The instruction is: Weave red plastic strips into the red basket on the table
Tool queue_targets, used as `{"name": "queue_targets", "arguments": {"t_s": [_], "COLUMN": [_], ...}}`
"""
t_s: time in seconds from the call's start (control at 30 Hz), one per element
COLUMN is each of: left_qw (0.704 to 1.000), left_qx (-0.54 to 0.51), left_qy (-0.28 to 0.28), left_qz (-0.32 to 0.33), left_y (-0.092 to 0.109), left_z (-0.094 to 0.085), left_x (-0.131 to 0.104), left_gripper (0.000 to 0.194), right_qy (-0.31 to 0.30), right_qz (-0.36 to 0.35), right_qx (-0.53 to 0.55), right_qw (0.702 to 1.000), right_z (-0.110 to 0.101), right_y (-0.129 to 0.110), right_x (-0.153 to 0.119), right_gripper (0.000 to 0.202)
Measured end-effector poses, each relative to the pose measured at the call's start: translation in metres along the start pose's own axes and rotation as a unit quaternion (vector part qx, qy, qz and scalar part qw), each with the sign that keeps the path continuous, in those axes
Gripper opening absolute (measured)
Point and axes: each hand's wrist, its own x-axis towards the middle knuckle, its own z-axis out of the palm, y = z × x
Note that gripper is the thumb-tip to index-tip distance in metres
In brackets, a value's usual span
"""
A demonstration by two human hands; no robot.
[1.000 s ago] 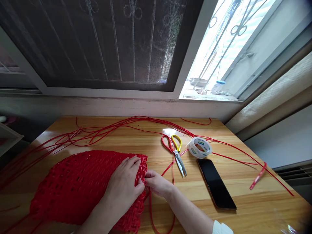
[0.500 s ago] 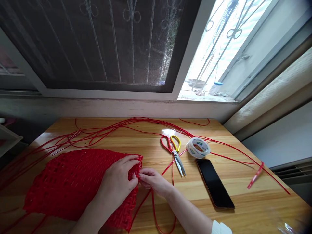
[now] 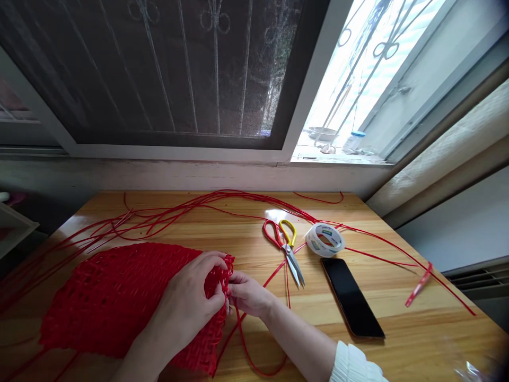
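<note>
A red woven piece (image 3: 119, 297), made of glossy plastic strands, lies across the left front of the wooden table (image 3: 397, 297). My left hand (image 3: 194, 297) rests over its right part, with thumb and fingers closed around the edge. Against that same edge, my right hand (image 3: 248, 294) pinches with fingertips close to the left thumb. A loose red strand (image 3: 244, 345) runs down from the right fingers and loops on the table. What exactly the right fingertips grip is mostly hidden by the weave and the fingers.
Scissors (image 3: 292, 260) with one red and one yellow handle lie right of my hands. Beside them are a roll of clear tape (image 3: 325, 240) and a black phone (image 3: 352, 297). Long red strands (image 3: 222, 196) stretch across the table's back, below the window (image 3: 178, 151).
My right hand has shifted slightly at the edge, and the loose strand by it has moved left, its loop now narrower. The left hand keeps its hold on the woven piece.
</note>
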Motion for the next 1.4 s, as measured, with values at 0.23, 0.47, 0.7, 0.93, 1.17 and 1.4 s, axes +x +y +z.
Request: {"name": "queue_targets", "arguments": {"t_s": [0.23, 0.47, 0.7, 0.93, 1.17, 1.4], "left_qw": [0.998, 0.972, 0.960, 0.957, 0.966, 0.977], "left_qx": [0.027, 0.199, 0.232, 0.245, 0.163, 0.018], "left_qy": [-0.009, 0.029, 0.045, 0.051, 0.088, 0.082], "left_qz": [0.051, 0.120, 0.153, 0.148, 0.180, 0.198], "left_y": [0.004, -0.014, -0.019, -0.011, -0.003, -0.003], "left_z": [-0.004, -0.020, 0.001, 0.008, 0.006, -0.002], "left_x": [-0.001, -0.003, 0.017, 0.018, 0.012, 0.013], "left_gripper": [0.038, 0.067, 0.064, 0.049, 0.039, 0.026], "right_qy": [-0.008, -0.007, 0.069, 0.060, 0.084, 0.025], "right_qz": [-0.018, -0.030, -0.069, -0.098, -0.141, -0.144], "right_qx": [-0.036, -0.062, -0.013, 0.036, -0.195, -0.266], "right_qw": [0.999, 0.998, 0.995, 0.993, 0.967, 0.953], "right_z": [0.001, -0.004, -0.007, -0.001, 0.006, 0.006], "right_y": [-0.014, -0.038, -0.046, -0.050, -0.058, -0.074], "right_x": [0.008, 0.005, 0.007, 0.000, -0.015, -0.028], "right_gripper": [0.033, 0.029, 0.032, 0.051, 0.060, 0.053]}}
